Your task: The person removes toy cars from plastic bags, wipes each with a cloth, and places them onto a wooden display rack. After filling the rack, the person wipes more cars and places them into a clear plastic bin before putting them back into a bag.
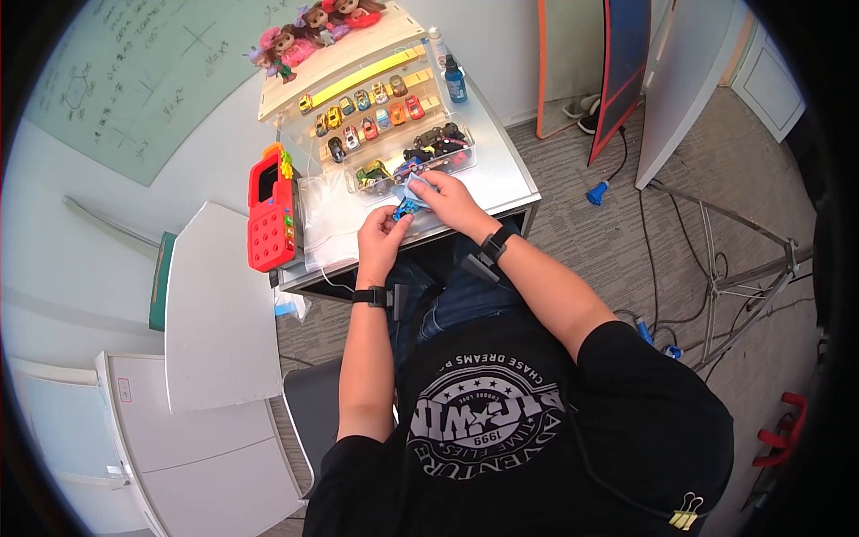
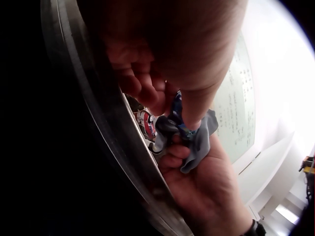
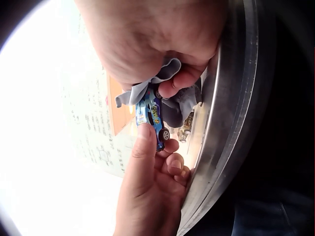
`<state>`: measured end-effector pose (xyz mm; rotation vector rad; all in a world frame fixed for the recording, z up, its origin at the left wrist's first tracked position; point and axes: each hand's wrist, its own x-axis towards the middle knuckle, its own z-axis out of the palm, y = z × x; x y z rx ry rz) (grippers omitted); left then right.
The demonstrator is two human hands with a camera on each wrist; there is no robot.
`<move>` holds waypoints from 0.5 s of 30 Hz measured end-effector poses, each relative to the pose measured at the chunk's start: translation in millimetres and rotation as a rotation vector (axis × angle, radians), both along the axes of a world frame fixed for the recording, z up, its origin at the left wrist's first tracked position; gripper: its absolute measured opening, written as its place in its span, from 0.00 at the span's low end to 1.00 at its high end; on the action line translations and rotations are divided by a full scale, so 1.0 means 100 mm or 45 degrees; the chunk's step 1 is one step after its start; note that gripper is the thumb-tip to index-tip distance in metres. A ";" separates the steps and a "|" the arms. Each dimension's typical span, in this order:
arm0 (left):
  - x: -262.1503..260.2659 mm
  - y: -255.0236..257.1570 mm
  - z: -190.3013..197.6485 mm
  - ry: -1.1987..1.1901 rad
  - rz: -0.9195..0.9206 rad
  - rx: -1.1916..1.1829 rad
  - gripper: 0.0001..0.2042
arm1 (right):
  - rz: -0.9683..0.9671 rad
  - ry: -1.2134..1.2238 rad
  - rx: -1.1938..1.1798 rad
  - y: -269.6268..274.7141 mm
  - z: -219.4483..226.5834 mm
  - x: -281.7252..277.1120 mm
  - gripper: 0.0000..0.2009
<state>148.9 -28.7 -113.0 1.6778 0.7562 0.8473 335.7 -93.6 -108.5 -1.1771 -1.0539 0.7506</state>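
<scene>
A blue toy car (image 3: 151, 114) with printed patterns is pinched between thumb and fingers of the left hand (image 3: 152, 187), seen in the right wrist view. The right hand (image 1: 450, 205) grips a grey-blue cloth (image 3: 133, 96) against the car's other end. Part of the car is hidden under the cloth and fingers. In the head view the left hand (image 1: 380, 243) is beside the right, both over the front edge of the table. In the left wrist view the cloth (image 2: 199, 147) hangs around the fingers of the right hand (image 2: 209, 191).
Behind the hands stands a clear bin (image 1: 463, 163) of toy vehicles. Rows of small cars (image 1: 369, 129) line a wooden stepped rack, with dolls (image 1: 315, 31) on top. A red toy case (image 1: 268, 215) stands at the left, a blue bottle (image 1: 455, 82) at the back right.
</scene>
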 end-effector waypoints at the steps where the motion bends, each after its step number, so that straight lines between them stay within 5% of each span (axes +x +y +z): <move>1: 0.01 -0.01 0.01 -0.013 -0.002 -0.023 0.11 | -0.001 0.000 0.001 0.00 -0.01 0.00 0.17; 15: -0.04 0.01 0.07 -0.095 -0.001 -0.281 0.13 | 0.096 -0.222 0.085 -0.08 0.11 -0.02 0.16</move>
